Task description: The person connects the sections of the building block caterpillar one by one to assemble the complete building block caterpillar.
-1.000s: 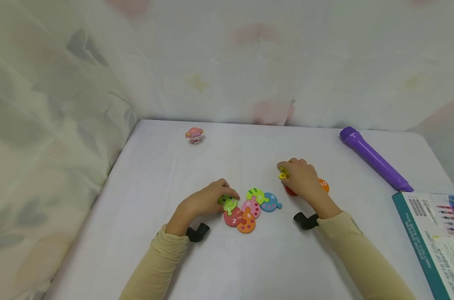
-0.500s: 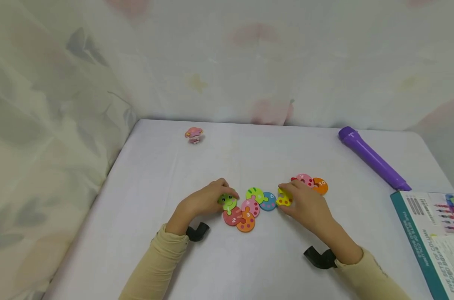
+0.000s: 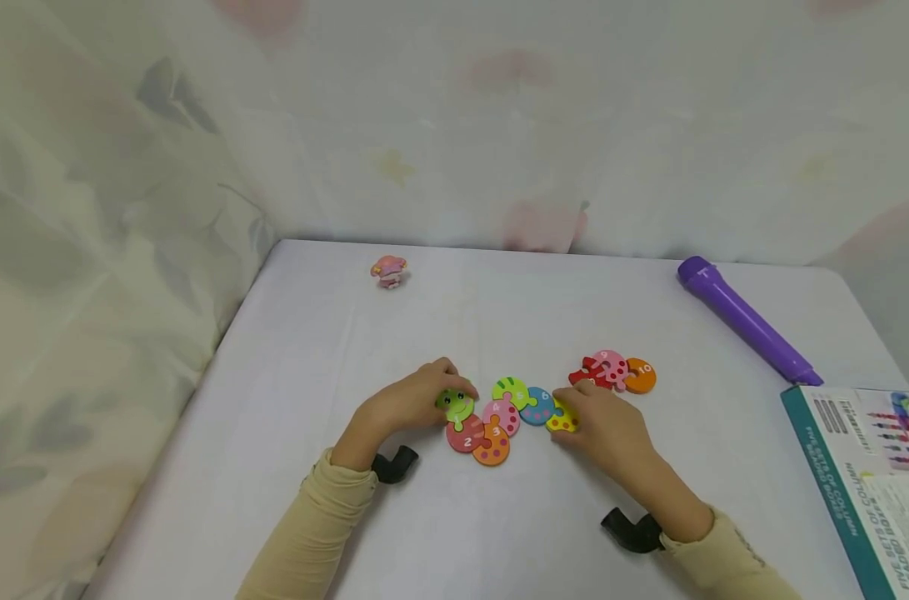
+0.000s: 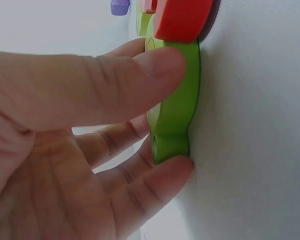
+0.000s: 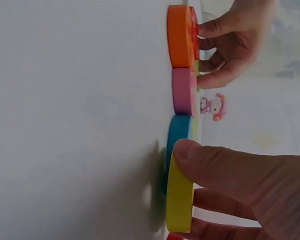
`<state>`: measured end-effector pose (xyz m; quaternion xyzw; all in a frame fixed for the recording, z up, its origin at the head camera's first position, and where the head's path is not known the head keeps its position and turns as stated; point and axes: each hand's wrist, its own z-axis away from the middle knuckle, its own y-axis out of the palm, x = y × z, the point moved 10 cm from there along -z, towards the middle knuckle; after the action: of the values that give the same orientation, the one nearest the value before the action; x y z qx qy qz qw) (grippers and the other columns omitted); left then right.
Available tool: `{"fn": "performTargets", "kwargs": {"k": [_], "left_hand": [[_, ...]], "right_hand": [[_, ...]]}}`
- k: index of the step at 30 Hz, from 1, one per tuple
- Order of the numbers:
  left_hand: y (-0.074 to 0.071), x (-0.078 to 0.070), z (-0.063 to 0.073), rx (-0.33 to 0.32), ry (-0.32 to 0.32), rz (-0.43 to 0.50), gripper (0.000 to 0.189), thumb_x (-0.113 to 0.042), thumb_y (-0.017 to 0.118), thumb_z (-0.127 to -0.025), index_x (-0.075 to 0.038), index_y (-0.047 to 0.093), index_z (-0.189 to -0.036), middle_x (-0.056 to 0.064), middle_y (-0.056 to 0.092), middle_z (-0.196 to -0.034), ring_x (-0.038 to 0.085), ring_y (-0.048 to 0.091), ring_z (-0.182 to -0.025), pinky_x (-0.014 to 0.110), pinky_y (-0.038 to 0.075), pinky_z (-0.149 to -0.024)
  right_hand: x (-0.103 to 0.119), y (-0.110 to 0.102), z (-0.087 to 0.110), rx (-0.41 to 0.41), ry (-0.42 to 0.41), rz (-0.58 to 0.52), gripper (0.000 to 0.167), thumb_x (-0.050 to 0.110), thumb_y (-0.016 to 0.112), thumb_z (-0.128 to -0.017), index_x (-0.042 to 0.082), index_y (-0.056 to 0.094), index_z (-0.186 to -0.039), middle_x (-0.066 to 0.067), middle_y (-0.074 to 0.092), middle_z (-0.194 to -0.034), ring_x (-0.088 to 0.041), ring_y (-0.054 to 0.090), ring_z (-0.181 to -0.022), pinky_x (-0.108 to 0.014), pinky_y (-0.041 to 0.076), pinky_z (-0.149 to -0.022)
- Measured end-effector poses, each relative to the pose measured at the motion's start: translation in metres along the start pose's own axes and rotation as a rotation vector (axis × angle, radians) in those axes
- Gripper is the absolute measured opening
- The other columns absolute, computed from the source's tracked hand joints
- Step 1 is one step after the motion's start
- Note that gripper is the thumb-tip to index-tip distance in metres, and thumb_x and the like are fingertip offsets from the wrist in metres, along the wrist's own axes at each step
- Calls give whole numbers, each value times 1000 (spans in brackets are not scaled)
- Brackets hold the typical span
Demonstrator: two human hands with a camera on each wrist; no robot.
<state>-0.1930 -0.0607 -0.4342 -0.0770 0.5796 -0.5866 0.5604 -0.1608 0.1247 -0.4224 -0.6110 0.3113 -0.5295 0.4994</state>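
Note:
My left hand (image 3: 405,404) grips the green smiling head piece (image 3: 456,406) of a numbered caterpillar puzzle between thumb and fingers. Joined to that head is a winding chain: a red piece (image 3: 465,434) marked 2, an orange one (image 3: 491,443), a pink one (image 3: 501,414), a green striped one (image 3: 510,391) and a blue one (image 3: 536,406) marked 6. At the chain's right end, my right hand (image 3: 611,423) pinches a spotted yellow puzzle piece (image 5: 180,197) against the blue one. Fingers cover part of the yellow piece; whether it is fully seated I cannot tell.
Behind my right hand lie a red piece (image 3: 591,372), a pink piece (image 3: 611,367) and an orange piece (image 3: 640,376) marked 10. A small pink figurine (image 3: 389,272) stands at the back. A purple tube (image 3: 750,321) and a box (image 3: 859,483) lie to the right.
My right hand has brought the yellow piece toward me and left, from beside the red and pink pieces to the blue one. My left hand has stayed on the green head.

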Motion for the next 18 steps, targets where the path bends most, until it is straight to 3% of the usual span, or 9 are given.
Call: {"fn": "performTargets", "kwargs": {"k": [12, 18], "left_hand": [[3, -3, -7, 11, 10, -12, 40, -1, 66, -80, -25, 66, -112, 1, 47, -108, 16, 45, -101, 28, 44, -78], [1, 2, -3, 1, -16, -17, 39, -1, 66, -80, -25, 66, -112, 0, 47, -108, 15, 45, -100, 27, 45, -78]], "right_hand": [[-7, 3, 4, 5, 33, 10, 58, 36, 81, -66, 12, 62, -115, -8, 61, -108, -24, 58, -94, -40, 51, -70], [-19, -15, 2, -44, 51, -19, 59, 34, 79, -71, 8, 60, -120, -13, 59, -116, -31, 57, -101, -47, 50, -74]]}}
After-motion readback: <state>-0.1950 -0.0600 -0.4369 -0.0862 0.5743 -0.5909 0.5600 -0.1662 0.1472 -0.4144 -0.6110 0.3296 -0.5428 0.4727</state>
